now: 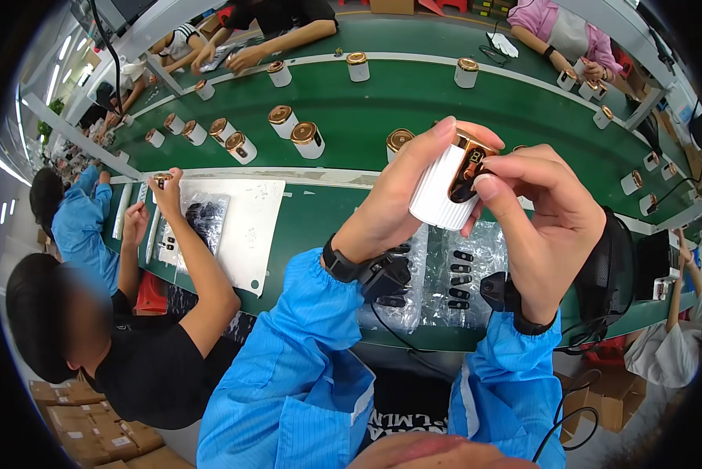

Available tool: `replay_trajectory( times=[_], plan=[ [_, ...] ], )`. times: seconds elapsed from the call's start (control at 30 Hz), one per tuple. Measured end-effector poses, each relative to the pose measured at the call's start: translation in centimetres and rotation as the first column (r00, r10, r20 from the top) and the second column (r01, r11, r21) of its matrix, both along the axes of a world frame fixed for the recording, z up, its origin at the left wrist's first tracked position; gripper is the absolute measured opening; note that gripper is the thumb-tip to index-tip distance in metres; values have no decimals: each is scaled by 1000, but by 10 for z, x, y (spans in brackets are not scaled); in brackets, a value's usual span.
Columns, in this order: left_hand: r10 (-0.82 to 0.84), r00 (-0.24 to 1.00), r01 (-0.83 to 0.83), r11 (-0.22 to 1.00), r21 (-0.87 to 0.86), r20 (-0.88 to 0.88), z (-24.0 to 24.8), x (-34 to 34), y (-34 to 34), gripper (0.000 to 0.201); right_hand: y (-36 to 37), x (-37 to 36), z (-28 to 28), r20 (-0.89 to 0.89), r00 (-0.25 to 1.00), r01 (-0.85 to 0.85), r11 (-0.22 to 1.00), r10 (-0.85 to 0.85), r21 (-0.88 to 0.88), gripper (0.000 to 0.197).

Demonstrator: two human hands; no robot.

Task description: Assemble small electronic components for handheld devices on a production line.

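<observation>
Up in front of me, my left hand (398, 187) holds a white ribbed cylinder-shaped device (438, 194) with a shiny copper-coloured top. The device is tilted, and a glossy black oblong display panel (462, 186) on its side faces me. My right hand (558, 203) has its thumb and index finger pinched together at the panel's edge. Whether a small piece lies between those fingertips is hidden. Below my hands, several small black oblong panels (460, 294) lie on clear plastic packaging (488, 242) on the green worktop.
A green conveyor belt (351, 109) carries several similar white-and-copper devices (308, 141). At my left, a co-worker in black (144, 344) works beside a white board (249, 234). A black mesh bag (609, 273) sits at my right. Cables hang near my right sleeve. Other people work across the belt.
</observation>
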State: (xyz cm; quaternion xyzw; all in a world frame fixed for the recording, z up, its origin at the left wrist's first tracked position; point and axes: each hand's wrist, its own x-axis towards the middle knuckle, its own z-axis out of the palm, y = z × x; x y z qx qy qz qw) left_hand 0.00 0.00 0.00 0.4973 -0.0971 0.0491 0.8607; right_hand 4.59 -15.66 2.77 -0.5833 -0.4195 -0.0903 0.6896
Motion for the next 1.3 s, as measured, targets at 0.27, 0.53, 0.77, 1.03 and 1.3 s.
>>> replay_trajectory(
  times=[0.27, 0.53, 0.77, 1.03, 1.3],
  plan=[
    [-29, 999, 31, 998, -58, 29, -2, 0, 0, 57, 3, 4, -1, 76, 994, 73, 997, -74, 17, 17],
    [-54, 998, 53, 997, -56, -9, 0, -1, -3, 56, -5, 17, -3, 189, 975, 140, 985, -119, -101, 24],
    [-120, 993, 120, 990, -72, 2, -6, 2, 4, 62, -2, 33, -12, -225, 917, -370, 913, 329, -174, 36],
    [299, 907, -407, 806, 431, 297, -15, 13, 4, 52, 9, 60, -24, -172, 968, -206, 968, 181, -144, 33],
    [283, 880, -460, 707, 538, 382, -22, 16, 7, 52, 1, 70, -27, -189, 958, -261, 932, 217, -250, 35]
  ],
)
